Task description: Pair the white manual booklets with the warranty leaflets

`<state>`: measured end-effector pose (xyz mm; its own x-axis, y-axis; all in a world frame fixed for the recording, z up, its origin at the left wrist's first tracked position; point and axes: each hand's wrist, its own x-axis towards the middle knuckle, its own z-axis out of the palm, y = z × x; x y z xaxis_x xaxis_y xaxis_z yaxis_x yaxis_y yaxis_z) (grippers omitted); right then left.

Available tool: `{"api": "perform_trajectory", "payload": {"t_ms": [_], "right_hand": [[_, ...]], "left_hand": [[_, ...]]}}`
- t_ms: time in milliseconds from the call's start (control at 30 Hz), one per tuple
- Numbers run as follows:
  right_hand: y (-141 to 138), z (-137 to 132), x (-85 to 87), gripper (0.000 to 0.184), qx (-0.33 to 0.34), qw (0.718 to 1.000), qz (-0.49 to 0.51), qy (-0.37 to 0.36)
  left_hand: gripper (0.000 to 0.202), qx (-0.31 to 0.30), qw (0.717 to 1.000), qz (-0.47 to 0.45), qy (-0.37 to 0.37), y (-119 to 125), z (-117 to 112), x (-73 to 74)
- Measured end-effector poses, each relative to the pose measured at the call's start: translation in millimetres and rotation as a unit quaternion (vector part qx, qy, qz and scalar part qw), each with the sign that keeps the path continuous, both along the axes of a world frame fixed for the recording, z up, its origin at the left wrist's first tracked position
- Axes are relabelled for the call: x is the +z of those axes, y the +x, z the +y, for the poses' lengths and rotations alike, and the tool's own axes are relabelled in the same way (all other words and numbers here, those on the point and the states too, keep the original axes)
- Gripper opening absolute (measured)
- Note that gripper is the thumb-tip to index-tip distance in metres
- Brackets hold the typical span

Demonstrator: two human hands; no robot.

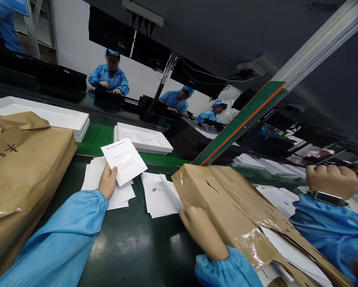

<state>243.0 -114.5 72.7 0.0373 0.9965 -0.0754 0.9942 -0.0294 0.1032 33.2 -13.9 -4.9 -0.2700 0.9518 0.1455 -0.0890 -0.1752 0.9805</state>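
White and tilted, a warranty booklet (124, 161) is gripped at its near edge by my left fingers (110, 177), thumb laid over the front, with the words "PÓLIZA DE GARANTÍA" on its face. It is above a loose stack of white papers (120, 198) spread on the dark green tabletop (127, 247). Just to the right lies a second pile, the logo booklets (157, 201), bearing a small dark mark. My right fingers (190, 217), blurred, are pinched on the near end of a white leaf (174, 195) that slants up over that pile. On my left stands a brown paper parcel (32, 175) with black handwriting; on my right, close beside my right fingers, sits a torn brown parcel (217, 199), white sheets (297, 255) showing at its near end. Far of both piles, on a green strip (102, 139), rests a white tray (144, 147) with printed papers inside, and left of it a larger white box (62, 115). At the far right another person's closed fist (331, 181) shows above a dark watch (328, 198) and a blue sleeve (328, 227)
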Motion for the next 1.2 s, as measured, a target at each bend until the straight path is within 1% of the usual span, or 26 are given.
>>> {"api": "perform_trajectory", "payload": {"t_ms": [67, 133, 200, 267, 300, 367, 400, 467, 600, 667, 733, 833, 900, 967, 1033, 1100, 1200], "right_hand": [[-4, 10, 9.8, 0.032, -0.032, 0.999, -0.027, 0.03], [-14, 20, 9.7, 0.032, -0.02, 0.999, -0.032, 0.035], [-23, 27, 2.2, 0.038, 0.028, 1.0, 0.0, 0.013], [-27, 31, -7.8, 0.05, 0.081, 0.995, 0.06, -0.025], [-25, 31, -12.3, 0.057, 0.096, 0.99, 0.087, -0.047], [-17, 28, -19.3, 0.071, 0.096, 0.985, 0.114, -0.085], [-11, 25, -21.7, 0.074, 0.091, 0.985, 0.114, -0.094], [-2, 20, -24.8, 0.071, 0.086, 0.988, 0.096, -0.083], [5, 14, -26.8, 0.057, 0.122, 0.99, 0.065, -0.037], [3, 14, -27.1, 0.053, 0.131, 0.988, 0.075, -0.028], [0, 16, -27.9, 0.052, 0.12, 0.989, 0.08, -0.008], [-7, 19, -29.5, 0.054, 0.107, 0.993, 0.043, 0.027], [-11, 20, -30.1, 0.054, 0.123, 0.992, 0.008, 0.034], [-15, 19, -30.2, 0.053, 0.152, 0.988, -0.023, 0.034], [-18, 17, -30.8, 0.046, 0.174, 0.983, -0.047, 0.044], [-20, 15, -32.5, 0.037, 0.165, 0.983, -0.057, 0.055], [-17, 15, -35.1, 0.033, 0.11, 0.99, -0.042, 0.074]], "left_hand": [[0.037, -0.004, 1.0, 0.001, -0.002, 1, 0, 0.4], [0.036, -0.006, 1.0, 0.001, -0.003, 1, 0, 0.2], [0.035, -0.003, 1.0, 0.003, -0.004, 1, 1, -0.4], [0.035, -0.002, 1.0, 0.004, -0.004, 1, 1, -1.3], [0.035, -0.004, 1.0, 0.003, -0.005, 1, 1, -1.7], [0.036, -0.012, 1.0, -0.001, -0.006, 1, 1, -2.1], [0.036, -0.015, 1.0, -0.001, -0.006, 1, 1, -2.1], [0.036, -0.017, 1.0, 0.001, -0.004, 2, 0, -1.6], [0.035, -0.013, 1.0, -0.004, -0.003, 2, -1, -0.4], [0.035, -0.015, 1.0, -0.008, -0.002, 2, -1, -0.5], [0.035, -0.018, 1.0, -0.005, -0.001, 2, -1, -0.8], [0.035, -0.015, 1.0, 0.013, 0.001, 1, -1, -0.5], [0.035, -0.015, 1.0, 0.024, 0.005, 1, -2, 0.3], [0.035, -0.016, 0.999, 0.027, 0.009, 1, -3, 1.1], [0.036, -0.017, 0.999, 0.026, 0.011, 0, -3, 1.2], [0.035, -0.016, 1.0, 0.021, 0.014, 0, -2, 0.7], [0.033, -0.025, 1.0, 0.006, 0.018, 0, -1, -0.1]]}}
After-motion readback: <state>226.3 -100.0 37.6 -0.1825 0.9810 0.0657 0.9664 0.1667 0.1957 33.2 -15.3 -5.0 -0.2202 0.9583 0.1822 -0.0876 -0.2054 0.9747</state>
